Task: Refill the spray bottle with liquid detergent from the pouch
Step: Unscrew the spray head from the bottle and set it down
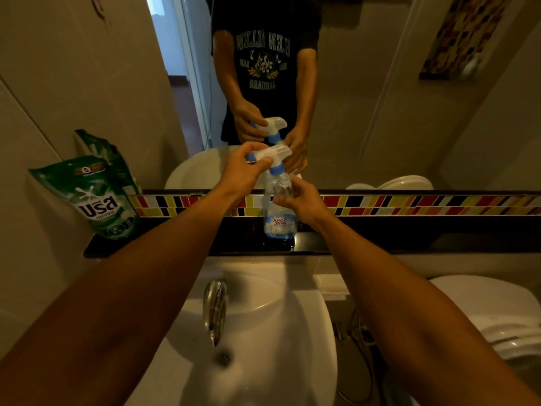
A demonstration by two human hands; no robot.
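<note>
A clear spray bottle with a blue-and-white label stands on the dark shelf under the mirror, a little blue liquid at its bottom. My right hand grips its neck and shoulder. My left hand holds the white trigger head with blue collar, lifted slightly above and left of the bottle's open neck. A green detergent pouch leans upright against the wall at the shelf's left end, apart from both hands.
A white sink with a chrome tap lies below the shelf. A toilet sits at right with a hose beside it. The mirror reflects a person's torso and hands; a coloured tile strip runs along its base.
</note>
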